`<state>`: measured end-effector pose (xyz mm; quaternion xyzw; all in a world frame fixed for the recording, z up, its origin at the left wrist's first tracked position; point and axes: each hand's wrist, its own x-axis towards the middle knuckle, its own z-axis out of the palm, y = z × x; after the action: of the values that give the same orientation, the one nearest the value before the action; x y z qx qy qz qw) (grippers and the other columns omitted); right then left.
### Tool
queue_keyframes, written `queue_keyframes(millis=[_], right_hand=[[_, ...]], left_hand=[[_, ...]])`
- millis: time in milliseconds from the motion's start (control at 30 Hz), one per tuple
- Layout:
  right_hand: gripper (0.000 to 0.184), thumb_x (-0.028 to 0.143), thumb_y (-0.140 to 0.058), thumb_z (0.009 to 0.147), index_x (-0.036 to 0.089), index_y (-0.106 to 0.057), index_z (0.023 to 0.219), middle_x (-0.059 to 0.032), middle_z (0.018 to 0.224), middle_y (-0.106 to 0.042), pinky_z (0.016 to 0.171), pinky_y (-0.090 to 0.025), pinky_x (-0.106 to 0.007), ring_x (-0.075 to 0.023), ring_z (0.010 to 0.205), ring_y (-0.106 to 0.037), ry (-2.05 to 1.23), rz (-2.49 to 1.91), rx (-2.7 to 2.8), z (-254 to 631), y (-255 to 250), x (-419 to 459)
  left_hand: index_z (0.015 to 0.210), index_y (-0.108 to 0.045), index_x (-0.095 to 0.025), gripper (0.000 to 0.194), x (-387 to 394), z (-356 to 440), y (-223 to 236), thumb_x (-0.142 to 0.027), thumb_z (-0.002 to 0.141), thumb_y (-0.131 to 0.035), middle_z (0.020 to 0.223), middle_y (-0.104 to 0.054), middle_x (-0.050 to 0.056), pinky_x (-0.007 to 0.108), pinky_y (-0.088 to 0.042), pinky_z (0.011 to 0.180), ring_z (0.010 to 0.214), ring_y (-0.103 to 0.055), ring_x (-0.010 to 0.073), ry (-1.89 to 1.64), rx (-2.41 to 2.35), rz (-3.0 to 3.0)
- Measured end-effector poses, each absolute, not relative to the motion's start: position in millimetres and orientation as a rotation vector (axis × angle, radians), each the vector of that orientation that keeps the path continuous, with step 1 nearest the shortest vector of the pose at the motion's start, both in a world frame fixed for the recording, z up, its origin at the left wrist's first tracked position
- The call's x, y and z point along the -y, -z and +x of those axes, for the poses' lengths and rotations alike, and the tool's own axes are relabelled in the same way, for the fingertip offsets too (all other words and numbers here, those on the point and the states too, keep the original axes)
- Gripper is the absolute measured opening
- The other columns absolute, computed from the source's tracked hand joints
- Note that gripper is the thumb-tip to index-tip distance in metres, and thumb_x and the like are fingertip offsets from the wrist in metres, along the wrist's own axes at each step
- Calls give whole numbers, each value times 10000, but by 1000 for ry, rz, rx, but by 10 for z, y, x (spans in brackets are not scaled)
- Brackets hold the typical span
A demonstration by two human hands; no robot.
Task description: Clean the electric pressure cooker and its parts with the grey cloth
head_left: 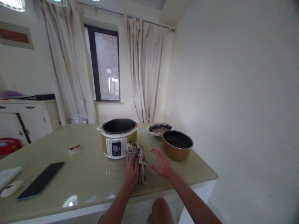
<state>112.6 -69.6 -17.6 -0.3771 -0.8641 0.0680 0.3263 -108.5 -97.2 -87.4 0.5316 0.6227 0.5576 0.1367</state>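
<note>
Cloth (142,165) sits bunched, clamped by the left hand (132,172); the right hand (165,168) is spread, apart from it, a brown pot (175,151) just beyond. Cloth-handling seems the current step; next probably calls for a firmer hold.

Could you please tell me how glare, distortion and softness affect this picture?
Head view: bright reflections spot the glossy tabletop, and the top-left lamp looks washed out; same head view: the left curtain slants, apparently from wide-lens stretching, the cloth looks slightly soft, and small print on the cooker panel is too soft to read.
</note>
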Motion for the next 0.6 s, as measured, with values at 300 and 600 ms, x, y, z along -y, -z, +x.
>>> queue_keyframes(millis=[300,600], right_hand=[[753,677,-710,898,240,-553,1491,-160,1414,-734,1122,-568,-547,-333,1277,-724,-950,-975,1637,590,755,758],[525,439,-611,916,193,-561,1377,-195,1388,-734,1118,-573,-565,-330,1274,-729,-820,-1245,1314,697,1009,506]], left_hand=[[1366,-729,-147,639,1012,-1020,947,-500,1087,-276,1451,-713,188,526,-418,1279,1423,-620,297,-1384,-1540,1677],[1390,-701,-218,457,720,-1614,-670,-431,1043,-494,1442,-693,181,527,-377,1231,1402,-582,363,-1403,-2192,2331]])
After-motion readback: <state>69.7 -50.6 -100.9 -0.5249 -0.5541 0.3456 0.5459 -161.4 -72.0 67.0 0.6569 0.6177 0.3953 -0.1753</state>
